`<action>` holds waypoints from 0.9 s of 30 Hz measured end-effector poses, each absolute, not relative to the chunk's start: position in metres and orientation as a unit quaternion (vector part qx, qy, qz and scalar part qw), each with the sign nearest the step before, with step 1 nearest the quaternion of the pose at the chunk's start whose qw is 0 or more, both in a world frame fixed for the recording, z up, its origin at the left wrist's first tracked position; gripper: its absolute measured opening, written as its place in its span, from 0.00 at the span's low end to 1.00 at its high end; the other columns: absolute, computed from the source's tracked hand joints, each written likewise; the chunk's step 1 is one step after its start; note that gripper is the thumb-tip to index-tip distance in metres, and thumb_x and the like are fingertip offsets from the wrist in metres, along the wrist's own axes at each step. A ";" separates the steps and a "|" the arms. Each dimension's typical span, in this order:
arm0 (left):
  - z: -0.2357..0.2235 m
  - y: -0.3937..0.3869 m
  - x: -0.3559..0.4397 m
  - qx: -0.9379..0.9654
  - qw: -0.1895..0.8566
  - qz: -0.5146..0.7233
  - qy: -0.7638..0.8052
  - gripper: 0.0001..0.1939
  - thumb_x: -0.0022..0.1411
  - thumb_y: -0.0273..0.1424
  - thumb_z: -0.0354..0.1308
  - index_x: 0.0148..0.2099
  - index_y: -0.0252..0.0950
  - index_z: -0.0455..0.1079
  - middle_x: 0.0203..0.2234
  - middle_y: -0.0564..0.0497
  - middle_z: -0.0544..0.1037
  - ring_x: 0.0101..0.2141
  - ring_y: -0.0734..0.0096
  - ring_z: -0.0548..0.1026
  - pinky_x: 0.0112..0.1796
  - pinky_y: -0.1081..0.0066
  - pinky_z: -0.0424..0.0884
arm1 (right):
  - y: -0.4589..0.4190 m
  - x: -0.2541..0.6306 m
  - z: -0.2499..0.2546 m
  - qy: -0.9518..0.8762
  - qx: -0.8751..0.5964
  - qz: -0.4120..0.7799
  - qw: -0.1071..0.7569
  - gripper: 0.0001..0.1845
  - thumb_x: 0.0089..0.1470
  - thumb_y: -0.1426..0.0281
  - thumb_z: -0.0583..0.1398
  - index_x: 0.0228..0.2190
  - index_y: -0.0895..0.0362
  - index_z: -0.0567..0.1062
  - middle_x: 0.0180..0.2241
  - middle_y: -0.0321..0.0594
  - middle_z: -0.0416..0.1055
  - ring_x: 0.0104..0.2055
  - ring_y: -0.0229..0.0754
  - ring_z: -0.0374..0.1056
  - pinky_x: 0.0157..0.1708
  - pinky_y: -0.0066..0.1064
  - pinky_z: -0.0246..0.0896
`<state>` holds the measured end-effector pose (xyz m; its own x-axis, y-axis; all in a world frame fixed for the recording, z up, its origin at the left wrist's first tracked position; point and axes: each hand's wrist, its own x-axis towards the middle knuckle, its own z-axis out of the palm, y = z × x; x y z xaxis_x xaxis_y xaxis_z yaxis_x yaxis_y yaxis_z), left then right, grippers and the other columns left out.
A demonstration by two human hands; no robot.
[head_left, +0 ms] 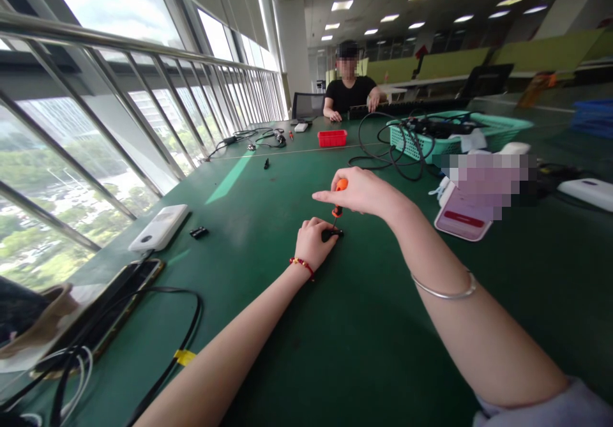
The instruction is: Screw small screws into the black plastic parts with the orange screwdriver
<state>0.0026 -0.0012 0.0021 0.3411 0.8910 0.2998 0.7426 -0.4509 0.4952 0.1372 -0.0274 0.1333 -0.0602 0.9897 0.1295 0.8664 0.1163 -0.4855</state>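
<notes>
Screwdriver (338, 210) stands clamped in right grip (364, 192), above black part (328, 234) pinched by left grip (312, 240).

Worktop (335, 357): spreads under everything listed below, except railing and chair.
Centre: small part (340, 233) under the left grip (313, 243); screwdriver (338, 210) above it, tip downward, in the right grip (357, 191).
Near left: phone (112, 309) with cables across it; flat device (160, 228) just beyond; small component (198, 232) to the device's right.
Right: mesh basket (502, 136) with a cable bundle (440, 126) in it, loops hanging over its left side; second phone (462, 215) nearer than the basket.
Far middle: tray (332, 138), left of the basket.
Far end: co-worker (352, 95) behind the worktop, chair (309, 104) beside them on the left.
Left edge: railing (143, 52) alongside.
</notes>
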 end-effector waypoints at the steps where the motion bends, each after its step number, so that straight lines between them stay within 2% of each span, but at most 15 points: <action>1: 0.002 -0.001 0.003 0.809 0.138 0.270 0.504 0.06 0.55 0.29 0.58 0.36 0.38 0.74 0.38 0.50 0.74 0.41 0.62 0.68 0.45 0.63 0.65 | -0.028 0.135 0.133 -0.712 -0.653 0.131 0.222 0.23 0.45 0.47 0.55 0.27 0.54 0.70 0.27 0.39 0.72 0.28 0.40 0.66 0.26 0.29 0.55; 4: 0.002 -0.002 0.003 0.803 0.132 0.268 0.516 0.06 0.55 0.30 0.58 0.37 0.39 0.74 0.38 0.50 0.74 0.42 0.61 0.67 0.46 0.61 0.64 | -0.028 0.132 0.133 -0.708 -0.657 0.112 0.233 0.20 0.49 0.50 0.54 0.26 0.54 0.71 0.27 0.40 0.72 0.28 0.41 0.66 0.26 0.29 0.54; 7: 0.001 -0.004 0.004 0.782 0.116 0.273 0.549 0.07 0.53 0.33 0.60 0.36 0.41 0.73 0.38 0.50 0.74 0.45 0.58 0.65 0.48 0.57 0.60 | -0.026 0.133 0.131 -0.709 -0.653 0.111 0.241 0.11 0.44 0.60 0.58 0.28 0.53 0.70 0.29 0.37 0.72 0.26 0.38 0.66 0.25 0.28 0.54; 9: 0.000 -0.004 0.003 0.774 0.119 0.277 0.558 0.06 0.52 0.34 0.61 0.35 0.41 0.72 0.38 0.51 0.74 0.47 0.57 0.64 0.48 0.56 0.59 | -0.025 0.136 0.130 -0.717 -0.644 0.120 0.239 0.10 0.42 0.63 0.59 0.30 0.53 0.70 0.31 0.36 0.72 0.26 0.37 0.66 0.25 0.27 0.54; 12: 0.000 -0.003 0.003 0.770 0.135 0.278 0.558 0.06 0.52 0.34 0.62 0.34 0.41 0.72 0.39 0.51 0.74 0.47 0.57 0.64 0.47 0.56 0.59 | -0.024 0.137 0.129 -0.714 -0.650 0.117 0.232 0.16 0.42 0.56 0.59 0.31 0.53 0.69 0.32 0.38 0.72 0.29 0.39 0.66 0.25 0.28 0.55; 15: 0.000 -0.003 0.003 0.768 0.142 0.278 0.560 0.06 0.52 0.34 0.61 0.34 0.41 0.73 0.39 0.51 0.74 0.47 0.56 0.63 0.47 0.56 0.59 | -0.026 0.134 0.130 -0.699 -0.671 0.086 0.231 0.21 0.45 0.48 0.56 0.27 0.54 0.69 0.30 0.40 0.72 0.32 0.43 0.66 0.26 0.30 0.55; 18: 0.001 -0.003 0.003 0.765 0.148 0.277 0.562 0.05 0.52 0.34 0.62 0.34 0.41 0.73 0.39 0.51 0.74 0.48 0.56 0.63 0.48 0.56 0.59 | -0.026 0.134 0.130 -0.701 -0.666 0.090 0.240 0.16 0.47 0.53 0.55 0.25 0.54 0.70 0.27 0.38 0.72 0.30 0.42 0.66 0.25 0.29 0.54; 20: 0.002 -0.003 0.002 0.763 0.152 0.277 0.564 0.05 0.52 0.34 0.62 0.34 0.41 0.73 0.39 0.51 0.74 0.48 0.56 0.63 0.48 0.56 0.59 | -0.024 0.135 0.129 -0.706 -0.656 0.103 0.245 0.10 0.44 0.60 0.58 0.27 0.53 0.70 0.28 0.36 0.71 0.28 0.39 0.65 0.25 0.28 0.53; 22: 0.003 -0.003 0.002 0.760 0.156 0.278 0.566 0.06 0.52 0.34 0.62 0.34 0.41 0.74 0.40 0.51 0.74 0.48 0.55 0.63 0.49 0.55 0.58 | -0.022 0.137 0.128 -0.713 -0.647 0.114 0.244 0.11 0.41 0.62 0.60 0.29 0.52 0.69 0.29 0.35 0.71 0.28 0.38 0.65 0.25 0.27 0.54; 27: 0.004 -0.003 0.001 0.757 0.164 0.281 0.567 0.06 0.52 0.35 0.62 0.34 0.42 0.74 0.39 0.52 0.75 0.49 0.55 0.63 0.50 0.54 0.57 | -0.023 0.136 0.128 -0.706 -0.658 0.088 0.246 0.18 0.41 0.51 0.59 0.27 0.52 0.70 0.29 0.37 0.71 0.30 0.41 0.65 0.26 0.29 0.53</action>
<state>0.0013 -0.0030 0.0036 0.2002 0.9502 0.2390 0.7659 -0.3039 0.5666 0.1358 -0.0231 0.1275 -0.0132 0.9727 0.2317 0.8855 0.1190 -0.4491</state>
